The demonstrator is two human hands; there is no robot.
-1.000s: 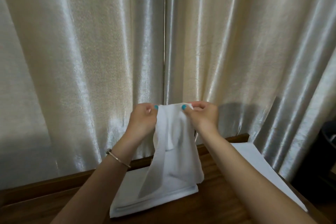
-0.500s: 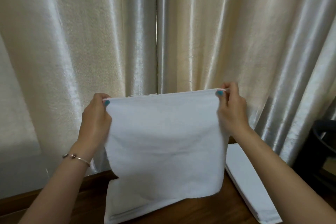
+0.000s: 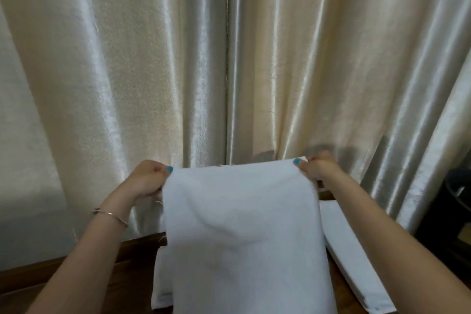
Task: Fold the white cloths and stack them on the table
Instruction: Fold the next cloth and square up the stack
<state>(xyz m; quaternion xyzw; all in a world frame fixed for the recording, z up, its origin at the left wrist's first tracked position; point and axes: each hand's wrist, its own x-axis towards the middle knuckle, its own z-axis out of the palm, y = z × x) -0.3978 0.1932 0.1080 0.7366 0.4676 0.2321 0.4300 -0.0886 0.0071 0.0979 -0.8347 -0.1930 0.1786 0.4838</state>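
White cloth held open for folding

The left hand (image 3: 146, 178) and right hand (image 3: 317, 171) pinch the white cloth (image 3: 242, 232) by its top corners, centre frame; next, probably bring the corners together.

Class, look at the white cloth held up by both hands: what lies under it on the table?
Under the held cloth, the edge of a folded white pile shows on the wooden table. The rest of that pile is covered, so its height cannot be seen.

single head cam, close above the table (image 3: 76, 273), facing forward and slightly down at the curtain (image 3: 229, 58) just behind.
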